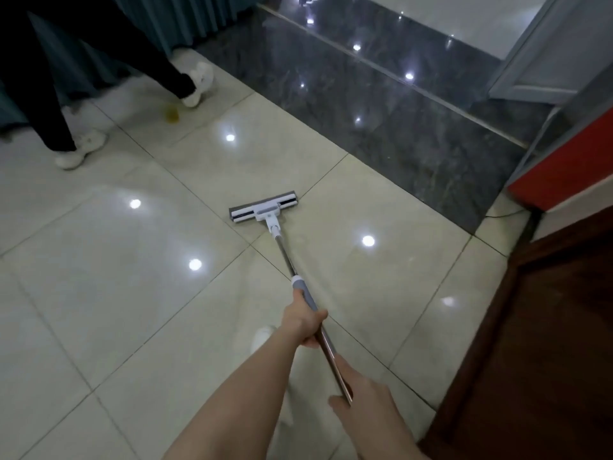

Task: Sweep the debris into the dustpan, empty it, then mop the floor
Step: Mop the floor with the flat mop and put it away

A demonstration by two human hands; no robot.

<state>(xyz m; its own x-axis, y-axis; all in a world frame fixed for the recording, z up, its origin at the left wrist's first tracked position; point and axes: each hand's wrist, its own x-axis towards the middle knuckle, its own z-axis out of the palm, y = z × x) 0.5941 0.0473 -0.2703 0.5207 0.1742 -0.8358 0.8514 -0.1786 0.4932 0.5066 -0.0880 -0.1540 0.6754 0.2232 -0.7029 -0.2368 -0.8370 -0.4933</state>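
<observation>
A flat mop lies with its grey and white head (263, 207) on the glossy cream tile floor (109, 260), close to the dark marble strip. Its metal pole (288, 257) runs back toward me. My left hand (306, 322) grips the pole just below the grey sleeve. Lower down the pole, my right hand (360, 393) holds it with thumb and fingers wrapped around the shaft. A small yellowish spot (171, 114) lies on the tiles at the far left.
Another person's legs in dark trousers and white shoes (81, 149) stand at the far left by a teal curtain (185, 18). A dark marble strip (381, 104) crosses the floor ahead. A brown wooden panel (547, 343) and a red surface (570, 164) stand to the right.
</observation>
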